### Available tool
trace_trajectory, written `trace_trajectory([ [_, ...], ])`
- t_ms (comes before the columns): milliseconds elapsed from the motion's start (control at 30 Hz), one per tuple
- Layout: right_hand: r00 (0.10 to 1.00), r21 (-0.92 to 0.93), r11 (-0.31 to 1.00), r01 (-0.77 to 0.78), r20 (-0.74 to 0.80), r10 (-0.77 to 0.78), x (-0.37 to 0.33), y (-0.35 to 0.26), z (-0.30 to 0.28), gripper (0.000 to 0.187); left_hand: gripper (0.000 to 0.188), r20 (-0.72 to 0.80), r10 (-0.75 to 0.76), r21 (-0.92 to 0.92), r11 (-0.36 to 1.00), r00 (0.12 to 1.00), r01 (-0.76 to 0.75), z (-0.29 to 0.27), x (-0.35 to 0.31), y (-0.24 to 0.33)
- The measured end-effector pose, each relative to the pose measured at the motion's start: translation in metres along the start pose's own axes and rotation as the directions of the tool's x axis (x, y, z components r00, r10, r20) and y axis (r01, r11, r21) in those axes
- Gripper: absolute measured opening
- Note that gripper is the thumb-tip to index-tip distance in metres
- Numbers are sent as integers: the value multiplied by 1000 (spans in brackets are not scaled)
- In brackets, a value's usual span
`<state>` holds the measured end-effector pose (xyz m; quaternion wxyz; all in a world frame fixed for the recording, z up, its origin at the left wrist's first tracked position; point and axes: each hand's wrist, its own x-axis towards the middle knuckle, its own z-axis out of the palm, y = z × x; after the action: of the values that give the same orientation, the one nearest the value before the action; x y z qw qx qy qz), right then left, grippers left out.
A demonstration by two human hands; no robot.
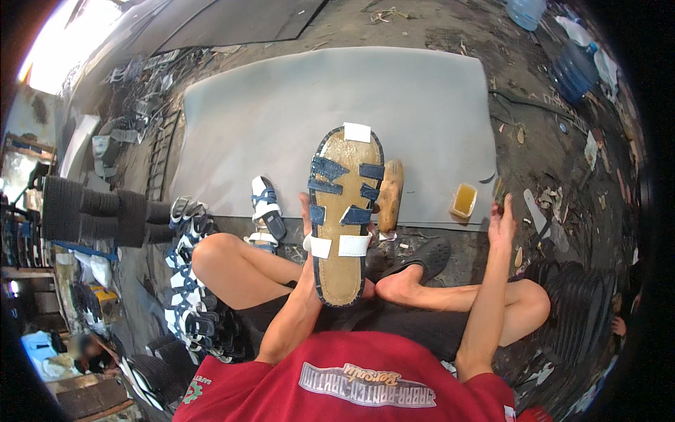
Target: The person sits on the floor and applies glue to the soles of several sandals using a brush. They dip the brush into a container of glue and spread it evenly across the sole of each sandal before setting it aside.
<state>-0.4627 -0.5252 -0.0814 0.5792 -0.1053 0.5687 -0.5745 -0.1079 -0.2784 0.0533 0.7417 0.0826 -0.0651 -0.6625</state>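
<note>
My left hand [306, 219] holds up a half-made sandal [340, 271] with its underside toward me. Its tan sole face shines wetly in the upper part. Dark-blue and white strap ends are folded over onto it, with a white tab at the toe. The sandal hides most of that hand's fingers. To the right, my right hand [501, 224] is raised beside a small tub of yellow glue [464, 200]. A thin yellowish-brown strip [498, 187] shows at its fingertips, apparently pinched there; its kind is unclear.
A wooden shoe last [391, 193] lies behind the sandal, on a large grey sheet [281, 105]. Blue-and-white sandals [266, 204] rest at its near left edge. More sandals [184, 295] line my left side. Dark soles [573, 309] are stacked at right, below scattered scraps.
</note>
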Motion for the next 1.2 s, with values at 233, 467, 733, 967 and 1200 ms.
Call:
trace_trajectory([
  [233, 917, -24, 925, -378, -146, 371, 64, 58, -61, 34, 93, -368, 174, 314, 948, 913, -54, -2, -7, -16],
  [467, 876, -56, 878, -475, -119, 467, 66, 77, -67, 27, 65, -285, 276, 734, 679, 918, 24, 11, 8, -27],
  [733, 867, -153, 859, -488, -195, 458, 69, 89, -67, 28, 53, -393, 229, 541, 841, 891, 22, 6, 11, -31],
  [967, 889, -792, 603, -92, -339, -309, 3, 66, -25, 46, 48, -356, 381, 694, 720, 853, -32, 15, 28, -36],
  [1200, 612, -532, 694, 485, 774, 165, -109, 15, 38, 49, 53, -385, 421, 639, 764, 821, -92, 27, 54, -34],
])
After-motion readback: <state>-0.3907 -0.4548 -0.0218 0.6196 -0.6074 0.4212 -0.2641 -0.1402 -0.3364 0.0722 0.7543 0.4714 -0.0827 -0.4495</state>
